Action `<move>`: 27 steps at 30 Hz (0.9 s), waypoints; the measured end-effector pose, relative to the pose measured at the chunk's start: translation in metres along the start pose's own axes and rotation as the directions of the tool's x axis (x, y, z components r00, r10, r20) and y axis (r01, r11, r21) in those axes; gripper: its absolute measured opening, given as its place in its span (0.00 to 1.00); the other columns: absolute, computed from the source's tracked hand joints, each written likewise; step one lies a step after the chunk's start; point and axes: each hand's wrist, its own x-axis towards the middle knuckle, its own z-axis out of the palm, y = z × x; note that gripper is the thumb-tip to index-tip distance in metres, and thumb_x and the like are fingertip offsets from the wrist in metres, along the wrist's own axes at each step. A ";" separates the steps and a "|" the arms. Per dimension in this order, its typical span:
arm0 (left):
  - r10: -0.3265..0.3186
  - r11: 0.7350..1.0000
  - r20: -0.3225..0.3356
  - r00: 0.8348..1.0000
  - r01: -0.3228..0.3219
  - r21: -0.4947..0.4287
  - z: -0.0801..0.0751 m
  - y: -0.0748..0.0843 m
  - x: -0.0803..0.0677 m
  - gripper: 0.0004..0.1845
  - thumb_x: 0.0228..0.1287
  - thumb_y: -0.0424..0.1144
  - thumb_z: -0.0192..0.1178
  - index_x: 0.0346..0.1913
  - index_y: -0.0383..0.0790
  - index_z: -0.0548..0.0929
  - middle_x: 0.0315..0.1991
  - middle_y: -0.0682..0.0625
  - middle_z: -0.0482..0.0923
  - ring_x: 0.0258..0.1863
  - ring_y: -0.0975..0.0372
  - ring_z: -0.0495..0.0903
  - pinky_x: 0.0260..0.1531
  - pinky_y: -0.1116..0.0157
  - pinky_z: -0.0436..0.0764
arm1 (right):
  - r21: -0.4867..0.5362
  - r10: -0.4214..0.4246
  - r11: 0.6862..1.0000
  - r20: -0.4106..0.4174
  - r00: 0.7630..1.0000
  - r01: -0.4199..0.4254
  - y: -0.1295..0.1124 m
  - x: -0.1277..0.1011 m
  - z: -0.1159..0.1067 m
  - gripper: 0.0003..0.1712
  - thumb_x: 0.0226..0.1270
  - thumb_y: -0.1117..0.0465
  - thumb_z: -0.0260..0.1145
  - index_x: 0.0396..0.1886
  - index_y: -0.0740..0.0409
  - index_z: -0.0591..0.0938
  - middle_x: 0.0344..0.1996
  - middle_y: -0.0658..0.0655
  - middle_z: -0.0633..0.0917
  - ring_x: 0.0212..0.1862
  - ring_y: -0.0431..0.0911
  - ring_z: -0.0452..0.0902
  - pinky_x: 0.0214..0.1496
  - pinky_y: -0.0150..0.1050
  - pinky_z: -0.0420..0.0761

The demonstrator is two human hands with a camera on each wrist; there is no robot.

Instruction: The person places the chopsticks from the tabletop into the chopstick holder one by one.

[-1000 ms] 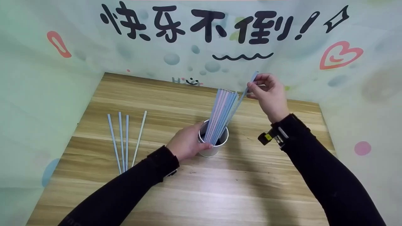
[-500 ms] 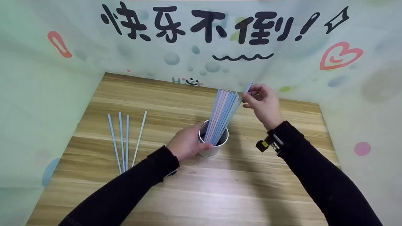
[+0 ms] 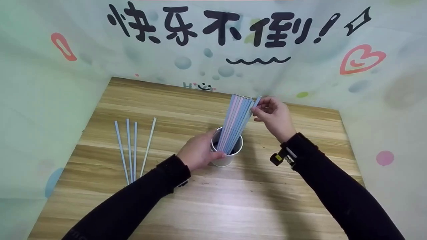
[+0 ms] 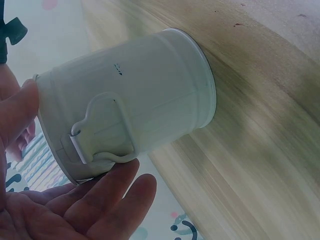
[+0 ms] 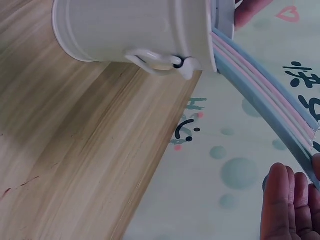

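Observation:
A small white metal pail (image 3: 223, 162) with wire handle loops stands on the wooden table. My left hand (image 3: 199, 151) grips it around the left side, thumb at the near rim. Inside leans a fan of straws (image 3: 233, 116), blue, pink and pale green, tilted toward the upper right. At the fan's right edge, my right hand (image 3: 275, 116) pinches a blue straw (image 3: 258, 99) near its top end. The straw's lower part merges with the bunch. In the right wrist view, the thumb lies on the straws' ends and the other fingers (image 5: 278, 205) extend beside them.
Several loose straws (image 3: 128, 143), blue and one pale green, lie on the table (image 3: 180, 106) at the left, their near ends partly behind the left sleeve. A printed cloth backdrop (image 3: 160, 70) rises behind the table and along both sides.
My right hand has moved down and left, lowering the blue straw from high above the bunch until its top stands close beside the others. The left hand and pail have stayed put.

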 end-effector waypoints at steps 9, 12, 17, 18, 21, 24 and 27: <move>0.004 1.000 -0.002 1.000 -0.004 -0.024 0.001 -0.002 0.001 0.42 0.58 0.48 0.75 0.73 0.44 0.69 0.60 0.44 0.83 0.59 0.53 0.82 0.62 0.52 0.78 | -0.024 0.003 1.000 0.020 1.000 -0.002 0.006 -0.002 0.004 0.15 0.67 0.67 0.70 0.49 0.67 0.77 0.36 0.54 0.82 0.36 0.39 0.83 0.40 0.36 0.88; 0.001 1.000 -0.001 1.000 -0.001 -0.027 0.001 -0.001 0.001 0.42 0.58 0.48 0.75 0.74 0.44 0.69 0.60 0.44 0.83 0.59 0.53 0.82 0.63 0.52 0.78 | -0.028 -0.001 1.000 0.031 1.000 0.002 0.008 -0.003 0.006 0.14 0.67 0.68 0.69 0.49 0.68 0.77 0.35 0.54 0.82 0.36 0.39 0.83 0.40 0.36 0.89; -0.004 0.999 0.003 1.000 0.004 -0.033 0.001 -0.001 0.001 0.42 0.58 0.48 0.75 0.74 0.45 0.69 0.60 0.44 0.83 0.59 0.53 0.81 0.63 0.52 0.78 | -0.060 -0.001 0.998 0.063 0.998 0.005 0.014 -0.006 0.009 0.13 0.67 0.70 0.69 0.48 0.69 0.78 0.34 0.53 0.81 0.35 0.39 0.83 0.39 0.36 0.88; -0.005 0.999 0.004 1.000 0.005 -0.033 0.001 -0.002 0.001 0.42 0.58 0.48 0.75 0.74 0.45 0.69 0.60 0.44 0.83 0.59 0.53 0.81 0.63 0.52 0.78 | -0.066 -0.001 0.998 0.072 0.997 0.006 0.016 -0.007 0.010 0.13 0.66 0.70 0.68 0.48 0.70 0.78 0.34 0.54 0.81 0.35 0.40 0.83 0.39 0.37 0.89; -0.010 1.000 0.004 1.000 0.010 -0.028 0.001 -0.002 0.001 0.42 0.59 0.48 0.75 0.74 0.45 0.68 0.60 0.44 0.83 0.59 0.54 0.82 0.62 0.53 0.79 | -0.094 0.005 0.996 0.100 0.995 0.005 0.019 -0.009 0.013 0.13 0.67 0.69 0.69 0.48 0.70 0.78 0.34 0.54 0.81 0.35 0.42 0.84 0.40 0.37 0.89; -0.017 1.000 0.007 1.000 0.017 -0.024 0.001 -0.001 0.001 0.43 0.59 0.48 0.75 0.75 0.45 0.68 0.61 0.44 0.82 0.59 0.54 0.81 0.63 0.53 0.78 | -0.139 0.010 0.990 0.120 0.993 0.006 0.022 -0.013 0.015 0.14 0.66 0.68 0.70 0.48 0.70 0.79 0.35 0.56 0.82 0.36 0.43 0.84 0.41 0.39 0.88; -0.014 1.000 0.009 1.000 0.014 -0.023 0.000 -0.001 0.001 0.43 0.59 0.48 0.75 0.75 0.45 0.67 0.62 0.44 0.82 0.60 0.54 0.81 0.63 0.53 0.78 | -0.232 0.012 0.972 0.144 0.989 0.022 0.024 -0.017 0.016 0.16 0.66 0.64 0.72 0.48 0.68 0.79 0.37 0.58 0.84 0.39 0.44 0.83 0.43 0.35 0.86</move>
